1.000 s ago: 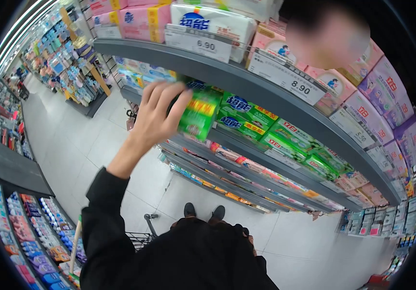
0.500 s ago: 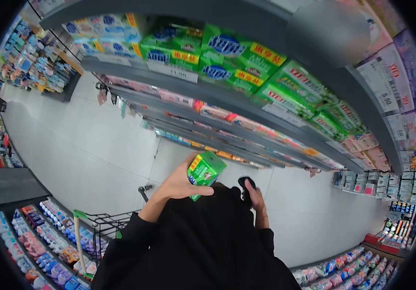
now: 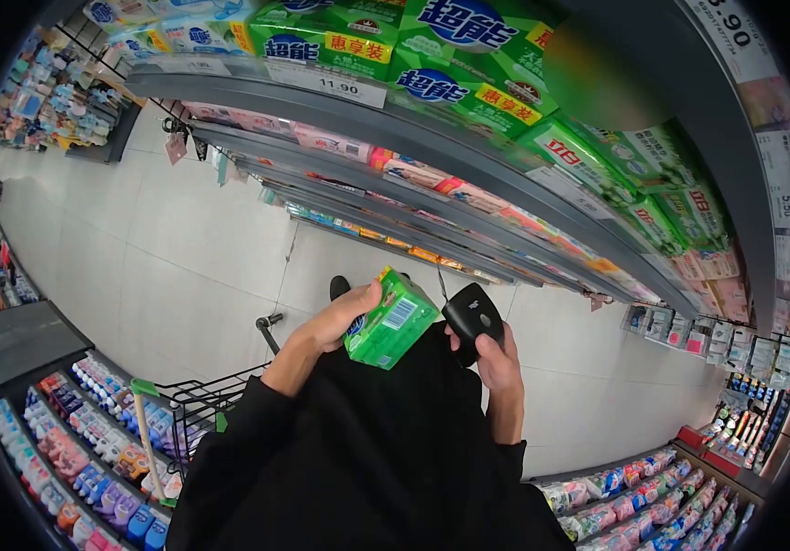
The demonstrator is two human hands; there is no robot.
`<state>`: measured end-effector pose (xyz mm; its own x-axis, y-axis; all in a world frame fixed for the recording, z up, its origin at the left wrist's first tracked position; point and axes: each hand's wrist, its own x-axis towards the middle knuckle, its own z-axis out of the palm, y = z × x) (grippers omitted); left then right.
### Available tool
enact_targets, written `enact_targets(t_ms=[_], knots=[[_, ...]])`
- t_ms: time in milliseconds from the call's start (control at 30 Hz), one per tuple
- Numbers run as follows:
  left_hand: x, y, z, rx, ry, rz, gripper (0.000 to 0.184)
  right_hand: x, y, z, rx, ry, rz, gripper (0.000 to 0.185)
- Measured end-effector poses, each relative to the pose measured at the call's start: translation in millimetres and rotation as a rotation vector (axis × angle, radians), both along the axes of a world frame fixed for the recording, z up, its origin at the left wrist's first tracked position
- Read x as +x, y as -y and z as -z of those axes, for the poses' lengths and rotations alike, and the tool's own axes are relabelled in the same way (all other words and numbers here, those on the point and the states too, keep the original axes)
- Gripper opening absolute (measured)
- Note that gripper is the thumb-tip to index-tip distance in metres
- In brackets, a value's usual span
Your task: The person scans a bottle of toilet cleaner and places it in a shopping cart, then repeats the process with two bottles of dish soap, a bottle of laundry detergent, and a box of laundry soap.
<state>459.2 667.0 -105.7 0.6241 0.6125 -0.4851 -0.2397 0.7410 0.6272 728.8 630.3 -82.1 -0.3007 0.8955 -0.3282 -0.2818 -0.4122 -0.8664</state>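
My left hand point(image 3: 341, 318) is closed round a green soap pack point(image 3: 391, 323), thumb on its top edge. The pack is tilted, and a white barcode label on its side faces up toward the camera. My right hand point(image 3: 496, 358) grips a black handheld scanner point(image 3: 474, 317) with a rounded, wide head and a thin strap. The scanner sits just right of the pack, with a small gap between them. Matching green soap packs point(image 3: 429, 84) stand stacked on the shelf ahead.
A grey shelf unit point(image 3: 340, 108) with price tags crosses the view ahead. To my left is a wire cart point(image 3: 220, 401) with green corners. Bottles fill the lower-left shelves point(image 3: 106, 459), and bagged goods line the lower-right shelves point(image 3: 633, 496). Pale tiled floor point(image 3: 202, 239) lies between.
My left hand has turned the soap pack so its barcode side shows. My right hand has raised the scanner and brought it beside the pack. The view has shifted closer to the shelf.
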Motion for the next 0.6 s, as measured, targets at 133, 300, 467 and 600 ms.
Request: enact_targets(t_ms=[133, 300, 467, 600], knots=[[-3.4, -3.6, 7.0, -0.022, 0.009, -0.033, 0.086, -3.7, 8.7, -33.9, 0.030, 0.213, -0.060, 0.059], [-2.3, -8.2, 4.5, -0.028, -0.064, -0.029, 0.085, -30.6, 1.8, -49.7, 0.161, 0.474, -0.239, 0.057], [-3.6, -6.0, 5.1, -0.003, -0.030, -0.054, 0.076, -41.9, -7.6, -56.4, 0.088, 0.418, -0.316, 0.058], [-4.1, 0.9, -3.1, -0.107, 0.072, -0.189, 0.071, -41.2, -18.1, -52.7, 0.099, 0.466, -0.346, 0.056]])
